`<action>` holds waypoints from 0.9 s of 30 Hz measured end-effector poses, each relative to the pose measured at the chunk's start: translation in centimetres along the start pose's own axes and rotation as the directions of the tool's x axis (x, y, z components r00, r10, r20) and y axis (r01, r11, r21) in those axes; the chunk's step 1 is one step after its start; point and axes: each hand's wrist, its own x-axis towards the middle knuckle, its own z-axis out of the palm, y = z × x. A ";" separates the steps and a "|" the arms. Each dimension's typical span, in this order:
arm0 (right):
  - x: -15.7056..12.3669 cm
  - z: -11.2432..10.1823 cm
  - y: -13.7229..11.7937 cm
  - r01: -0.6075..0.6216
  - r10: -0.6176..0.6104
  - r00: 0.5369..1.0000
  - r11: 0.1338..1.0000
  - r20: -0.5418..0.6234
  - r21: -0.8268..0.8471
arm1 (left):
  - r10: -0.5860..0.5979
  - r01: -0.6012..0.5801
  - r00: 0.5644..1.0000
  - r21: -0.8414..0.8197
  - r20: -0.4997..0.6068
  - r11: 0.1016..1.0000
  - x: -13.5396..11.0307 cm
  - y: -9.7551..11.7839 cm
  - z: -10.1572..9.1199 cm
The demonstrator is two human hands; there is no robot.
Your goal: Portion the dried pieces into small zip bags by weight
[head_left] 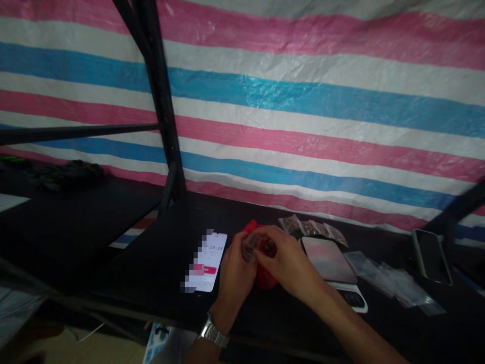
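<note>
My left hand is closed on a small clear plastic bag, held up above the table. Against the bag's right side, the thumb and fingers of my right hand are curled in a pinch; what lies between them is too blurred to make out. Just below and behind both hands sits a red bag, partly covered by them, with small dark pieces showing in it. Close to my right hand is a digital scale with a flat metal plate.
Several small filled bags lie behind the scale, and flat clear bags spread to its right. A lit phone lies left of my hands, a dark-screened phone far right. A black post rises at back left.
</note>
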 end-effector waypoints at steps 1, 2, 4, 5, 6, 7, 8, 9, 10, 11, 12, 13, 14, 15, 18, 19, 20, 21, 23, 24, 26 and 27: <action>-0.2 0.3 -0.2 0.051 -0.052 0.999 0.996 -0.007 -0.070 | -0.015 0.015 1.000 0.001 0.008 1.000 0.0 0.0 0.0; -0.4 0.5 -0.4 0.089 -0.091 0.996 0.989 -0.011 -0.118 | -0.026 0.026 0.999 -0.001 0.019 1.000 0.0 0.0 0.0; -0.6 0.5 -0.4 0.137 -0.141 0.990 0.977 -0.016 -0.162 | -0.030 0.030 0.999 -0.012 0.027 0.999 0.0 0.0 0.0; -0.5 0.4 -0.2 0.147 -0.154 0.988 0.974 -0.029 -0.172 | -0.026 0.026 0.999 -0.020 0.025 0.999 -0.1 0.1 0.0; -0.4 0.1 -0.1 0.146 -0.159 0.985 0.972 -0.061 -0.182 | -0.024 0.025 0.999 -0.026 0.022 0.999 -0.1 0.2 -0.1; -0.2 -0.2 0.2 0.132 -0.155 0.982 0.972 -0.105 -0.196 | -0.026 0.026 1.000 -0.030 0.018 0.999 -0.1 0.3 -0.2; 0.0 -0.5 0.4 0.104 -0.138 0.980 0.971 -0.145 -0.217 | -0.031 0.032 0.999 -0.034 0.015 0.999 0.0 0.4 -0.3; 0.2 -0.9 0.7 0.065 -0.107 0.981 0.967 -0.163 -0.247 | -0.038 0.039 0.999 -0.036 0.012 0.999 0.0 0.5 -0.5; 0.4 -1.2 1.0 0.014 -0.058 0.987 0.960 -0.151 -0.281 | -0.045 0.045 0.999 -0.037 0.014 0.998 -0.1 0.6 -0.6; 0.5 -1.4 1.4 -0.041 0.008 0.994 0.947 -0.106 -0.317 | -0.052 0.053 0.999 -0.034 0.014 0.998 -0.1 0.7 -0.8; 0.6 -1.5 1.7 -0.092 0.083 0.996 0.930 -0.039 -0.356 | -0.064 0.064 0.998 -0.025 0.007 0.998 -0.2 0.8 -0.9; 0.5 -1.5 2.0 -0.134 0.159 0.987 0.908 0.031 -0.396 | -0.080 0.080 0.997 -0.011 -0.005 0.997 -0.3 0.8 -1.0; 0.5 -1.3 2.3 -0.169 0.226 0.970 0.884 0.083 -0.437 | -0.100 0.100 0.995 0.008 -0.021 0.995 -0.4 0.9 -1.1; 0.4 -1.0 2.5 -0.194 0.276 0.955 0.857 0.108 -0.477 | -0.116 0.117 0.993 0.028 -0.038 0.993 -0.6 1.0 -1.1; 0.4 0.4 3.0 -0.243 0.330 0.942 0.782 0.052 -0.574 | -0.142 0.146 0.988 0.062 -0.064 0.987 -1.3 1.0 -1.1; 0.6 0.8 3.1 -0.254 0.325 0.946 0.782 0.024 -0.569 | -0.141 0.144 0.989 0.057 -0.049 0.988 -1.6 1.0 -1.1; 0.7 1.2 3.2 -0.260 0.313 0.950 0.800 0.006 -0.541 | -0.140 0.141 0.990 0.044 -0.031 0.989 -1.7 1.0 -1.0; 1.0 1.5 3.2 -0.262 0.303 0.953 0.826 0.002 -0.498 | -0.140 0.140 0.990 0.029 -0.014 0.990 -1.9 0.9 -1.0; 1.4 1.7 3.5 -0.253 0.287 0.958 0.882 0.028 -0.397 | -0.132 0.132 0.991 0.004 0.005 0.991 -2.0 0.9 -0.9; 1.6 1.7 3.7 -0.246 0.281 0.958 0.901 0.048 -0.357 | -0.126 0.126 0.992 -0.006 0.001 0.992 -2.0 0.8 -0.8; 1.9 1.6 4.3 -0.236 0.272 0.959 0.919 0.077 -0.316 | -0.109 0.108 0.994 -0.038 -0.018 0.993 -1.7 0.8 -0.6; 1.8 1.4 4.6 -0.232 0.267 0.960 0.924 0.080 -0.304 | -0.098 0.095 0.995 -0.059 -0.037 0.994 -1.4 0.7 -0.5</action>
